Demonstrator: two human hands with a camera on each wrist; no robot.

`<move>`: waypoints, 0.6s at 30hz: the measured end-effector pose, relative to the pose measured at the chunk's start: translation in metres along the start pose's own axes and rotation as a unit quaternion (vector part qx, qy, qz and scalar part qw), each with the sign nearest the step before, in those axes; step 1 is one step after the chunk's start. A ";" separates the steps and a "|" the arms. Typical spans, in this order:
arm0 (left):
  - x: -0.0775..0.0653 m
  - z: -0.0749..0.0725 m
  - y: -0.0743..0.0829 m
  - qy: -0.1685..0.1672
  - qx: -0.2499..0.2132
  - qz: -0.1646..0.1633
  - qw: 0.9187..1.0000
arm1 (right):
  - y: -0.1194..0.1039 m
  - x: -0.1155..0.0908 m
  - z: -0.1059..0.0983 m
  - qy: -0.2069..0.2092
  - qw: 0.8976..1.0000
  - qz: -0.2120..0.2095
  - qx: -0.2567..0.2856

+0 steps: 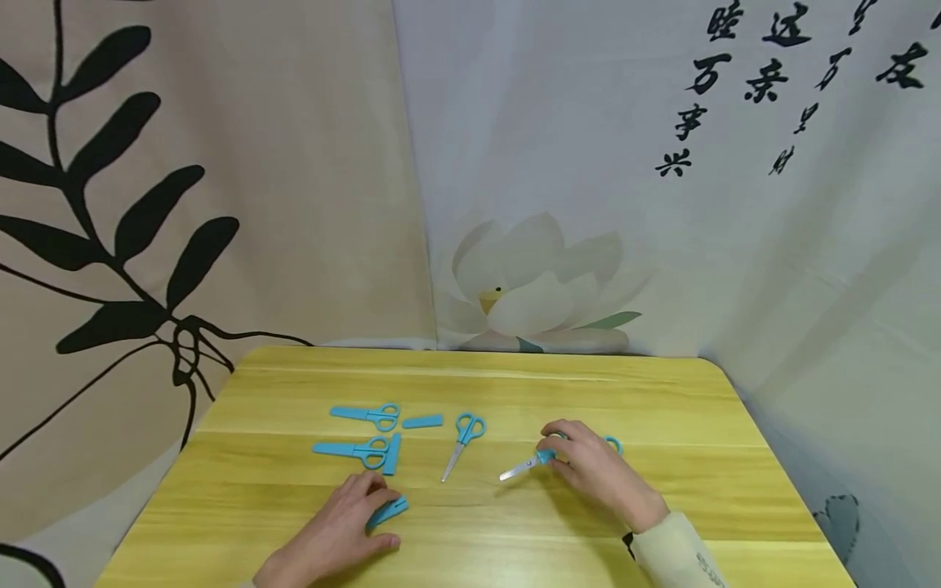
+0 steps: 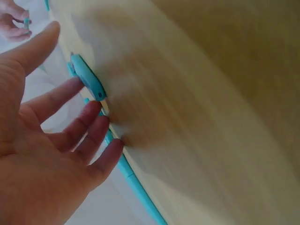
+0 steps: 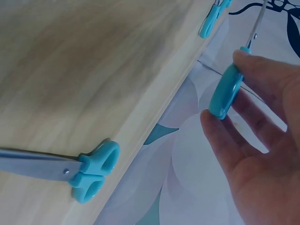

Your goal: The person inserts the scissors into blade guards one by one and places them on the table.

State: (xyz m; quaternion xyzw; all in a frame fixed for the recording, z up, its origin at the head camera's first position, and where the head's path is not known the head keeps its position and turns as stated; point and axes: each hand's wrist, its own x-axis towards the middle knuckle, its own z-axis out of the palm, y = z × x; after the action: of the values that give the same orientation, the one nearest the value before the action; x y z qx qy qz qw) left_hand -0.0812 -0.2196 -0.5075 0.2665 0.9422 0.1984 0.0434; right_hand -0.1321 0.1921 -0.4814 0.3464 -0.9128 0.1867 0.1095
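Note:
My right hand (image 1: 584, 461) pinches blue-handled scissors (image 1: 546, 456) by the handle, above the table, the bare blades pointing left. In the right wrist view, thumb and fingers grip the blue handle (image 3: 226, 91). My left hand (image 1: 349, 518) is at the front of the table, fingers spread beside a blue blade cover (image 1: 390, 512). In the left wrist view the index fingertip is right at a blue piece (image 2: 89, 77), which no fingers curl around. Between the hands lie uncovered scissors (image 1: 463, 441), blades toward the front.
Two blue scissors with covered blades, one farther back (image 1: 367, 414) and one nearer (image 1: 353, 450), lie left of centre. Beside them are loose blue covers (image 1: 422, 421) (image 1: 392, 454). More scissors (image 3: 96, 168) lie right of my right hand. A printed curtain (image 1: 529, 163) hangs behind the table.

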 end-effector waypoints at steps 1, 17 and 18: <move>0.001 -0.001 -0.001 0.001 -0.002 0.006 1.000 | 0.000 -0.001 0.000 -0.003 1.000 0.005 0.000; 0.015 0.000 -0.015 -0.015 -0.056 0.079 0.995 | 0.008 -0.003 0.002 0.021 1.000 0.000 0.000; 0.015 0.000 -0.015 -0.016 -0.059 0.082 0.995 | 0.009 -0.003 0.002 0.019 1.000 0.002 0.001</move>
State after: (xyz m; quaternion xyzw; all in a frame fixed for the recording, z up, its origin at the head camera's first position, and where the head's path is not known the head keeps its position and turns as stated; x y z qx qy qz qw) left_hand -0.1018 -0.2234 -0.5131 0.3430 0.9029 0.2526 0.0573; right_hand -0.1357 0.1991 -0.4868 0.3409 -0.9111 0.1945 0.1261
